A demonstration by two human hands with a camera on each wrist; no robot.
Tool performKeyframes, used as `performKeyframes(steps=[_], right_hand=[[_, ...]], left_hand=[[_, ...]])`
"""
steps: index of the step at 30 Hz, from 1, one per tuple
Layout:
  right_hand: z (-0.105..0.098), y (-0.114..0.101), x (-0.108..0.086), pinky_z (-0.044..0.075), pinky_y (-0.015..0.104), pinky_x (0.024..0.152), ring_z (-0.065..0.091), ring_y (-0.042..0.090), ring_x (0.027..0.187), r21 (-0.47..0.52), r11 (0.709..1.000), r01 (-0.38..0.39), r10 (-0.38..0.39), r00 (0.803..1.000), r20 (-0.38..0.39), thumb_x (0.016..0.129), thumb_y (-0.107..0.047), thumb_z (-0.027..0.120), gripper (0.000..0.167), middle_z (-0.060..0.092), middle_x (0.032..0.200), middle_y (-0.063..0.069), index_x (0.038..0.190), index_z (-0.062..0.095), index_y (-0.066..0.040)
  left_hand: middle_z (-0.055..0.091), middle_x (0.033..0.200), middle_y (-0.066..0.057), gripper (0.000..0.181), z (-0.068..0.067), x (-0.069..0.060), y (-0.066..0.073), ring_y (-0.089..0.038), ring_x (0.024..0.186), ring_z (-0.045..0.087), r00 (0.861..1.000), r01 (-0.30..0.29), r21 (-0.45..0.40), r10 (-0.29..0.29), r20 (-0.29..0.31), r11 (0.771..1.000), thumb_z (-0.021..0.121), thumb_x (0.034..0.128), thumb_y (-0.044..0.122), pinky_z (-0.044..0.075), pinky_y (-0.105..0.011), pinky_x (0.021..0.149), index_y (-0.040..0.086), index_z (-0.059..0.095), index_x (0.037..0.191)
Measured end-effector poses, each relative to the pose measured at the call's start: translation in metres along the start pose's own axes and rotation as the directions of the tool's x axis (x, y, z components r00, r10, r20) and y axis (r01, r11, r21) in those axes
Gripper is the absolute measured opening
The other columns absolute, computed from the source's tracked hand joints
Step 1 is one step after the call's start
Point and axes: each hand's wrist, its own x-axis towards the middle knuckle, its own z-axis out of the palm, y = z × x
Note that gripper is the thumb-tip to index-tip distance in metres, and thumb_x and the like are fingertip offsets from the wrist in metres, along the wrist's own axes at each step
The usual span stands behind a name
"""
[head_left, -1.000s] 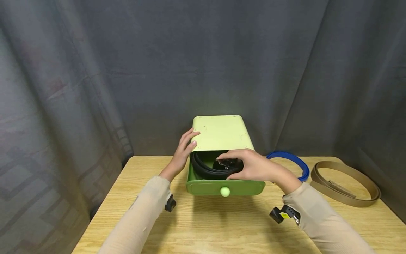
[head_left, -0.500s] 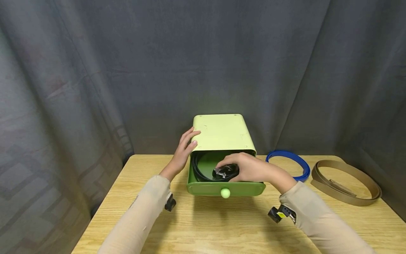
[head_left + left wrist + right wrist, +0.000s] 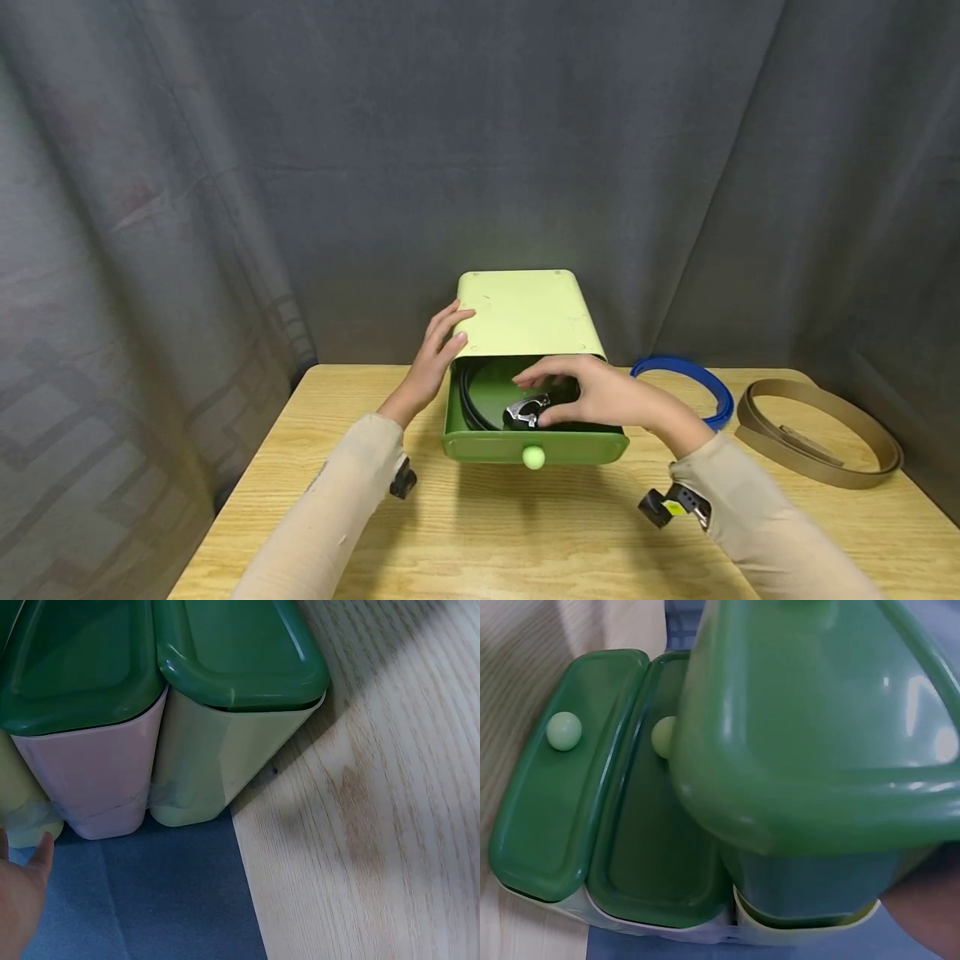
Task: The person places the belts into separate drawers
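Observation:
A black belt [image 3: 480,406] lies coiled in the pulled-out green drawer [image 3: 534,448], its silver buckle [image 3: 527,408] near the drawer front. My right hand [image 3: 600,394] reaches over the drawer's right side, thumb beside the buckle and fingers spread apart above the belt. It hides the coil's right part. My left hand [image 3: 431,362] rests with extended fingers on the upper left edge of the pale yellow-green cabinet [image 3: 525,312]. In the right wrist view the drawer front [image 3: 825,727] covers the belt, and a dark blurred part of the hand [image 3: 926,900] shows.
A coiled blue belt [image 3: 723,400] and a coiled tan belt [image 3: 825,475] lie on the wooden table [image 3: 480,533] to the right. Below the pulled-out drawer, closed green drawers [image 3: 547,795] show in the right wrist view. A grey curtain [image 3: 480,167] hangs behind.
The black belt has settled lower in the drawer, its buckle now near the front. My right hand has loosened from it, fingers spreading apart. The left hand has stayed in place.

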Motion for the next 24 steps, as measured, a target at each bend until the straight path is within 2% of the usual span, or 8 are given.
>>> performKeyframes(steps=[3, 5, 8, 11, 14, 20, 24], right_hand=[[-0.001, -0.002, -0.007, 0.051, 0.044, 0.089, 0.062, 0.021, 0.107, -0.006, 1.0, -0.019, 0.018, 0.996, -0.082, 0.091, -0.022, 0.074, 0.041, 0.067, 0.121, 0.005, 0.128, 0.065, -0.007], [0.0, -0.004, -0.013, 0.052, 0.045, 0.087, 0.062, 0.02, 0.105, -0.01, 1.0, -0.009, 0.007, 0.989, -0.146, 0.091, -0.019, 0.073, 0.037, 0.068, 0.12, 0.006, 0.126, 0.066, -0.009], [0.004, -0.008, -0.022, 0.053, 0.04, 0.083, 0.063, 0.017, 0.101, -0.02, 1.0, 0.0, -0.006, 0.963, -0.271, 0.091, -0.013, 0.073, 0.033, 0.069, 0.117, 0.005, 0.124, 0.068, -0.013], [0.009, -0.011, -0.031, 0.053, 0.032, 0.078, 0.064, 0.012, 0.095, -0.049, 0.999, -0.012, -0.009, 0.91, -0.414, 0.09, -0.008, 0.073, 0.032, 0.07, 0.113, 0.001, 0.121, 0.07, -0.015], [0.016, -0.012, -0.039, 0.051, 0.025, 0.075, 0.063, 0.009, 0.09, -0.067, 0.997, -0.036, -0.004, 0.854, -0.521, 0.089, -0.004, 0.072, 0.031, 0.07, 0.11, -0.003, 0.119, 0.07, -0.014], [0.027, -0.015, -0.056, 0.048, 0.02, 0.075, 0.062, 0.007, 0.087, -0.052, 0.998, -0.03, -0.01, 0.772, -0.636, 0.085, 0.006, 0.073, 0.032, 0.07, 0.104, 0.001, 0.114, 0.071, -0.008], [0.034, -0.015, -0.066, 0.048, 0.016, 0.076, 0.063, 0.007, 0.082, -0.059, 0.998, -0.007, -0.037, 0.691, -0.721, 0.079, 0.013, 0.074, 0.037, 0.072, 0.1, 0.005, 0.111, 0.073, -0.005]], left_hand=[[0.014, 0.162, -0.018, 0.044, 0.001, 0.0, 0.0, -0.034, 0.148, 0.013, 1.0, 0.001, -0.006, -0.001, -0.002, 1.0, 0.042, 0.1052, 0.015, 0.022, -0.059, 0.114, -0.003, 0.043, 0.146], [0.014, 0.162, -0.018, 0.045, 0.001, -0.001, -0.001, -0.034, 0.148, 0.013, 1.0, 0.003, -0.011, -0.003, 0.002, 1.0, 0.042, 0.1053, 0.015, 0.023, -0.058, 0.114, -0.003, 0.043, 0.146], [0.013, 0.162, -0.018, 0.045, 0.001, -0.001, -0.001, -0.034, 0.148, 0.013, 1.0, 0.003, -0.016, -0.003, 0.005, 1.0, 0.042, 0.1052, 0.015, 0.026, -0.056, 0.114, -0.003, 0.042, 0.146], [0.013, 0.162, -0.018, 0.044, 0.001, 0.0, 0.0, -0.034, 0.148, 0.013, 1.0, 0.001, -0.018, -0.001, 0.005, 1.0, 0.042, 0.1052, 0.015, 0.025, -0.057, 0.114, -0.003, 0.042, 0.146], [0.012, 0.162, -0.018, 0.045, 0.001, 0.0, 0.0, -0.034, 0.148, 0.012, 1.0, 0.004, -0.021, -0.004, 0.006, 1.0, 0.041, 0.1053, 0.015, 0.024, -0.058, 0.114, -0.002, 0.042, 0.146], [0.012, 0.162, -0.017, 0.045, 0.001, -0.001, 0.001, -0.033, 0.148, 0.012, 1.0, 0.012, -0.022, -0.012, 0.01, 1.0, 0.041, 0.1058, 0.016, 0.023, -0.058, 0.114, -0.002, 0.042, 0.147], [0.013, 0.162, -0.017, 0.045, 0.002, 0.0, 0.0, -0.033, 0.148, 0.012, 1.0, 0.005, -0.023, -0.005, 0.005, 1.0, 0.041, 0.1057, 0.015, 0.023, -0.058, 0.114, -0.002, 0.042, 0.146]])
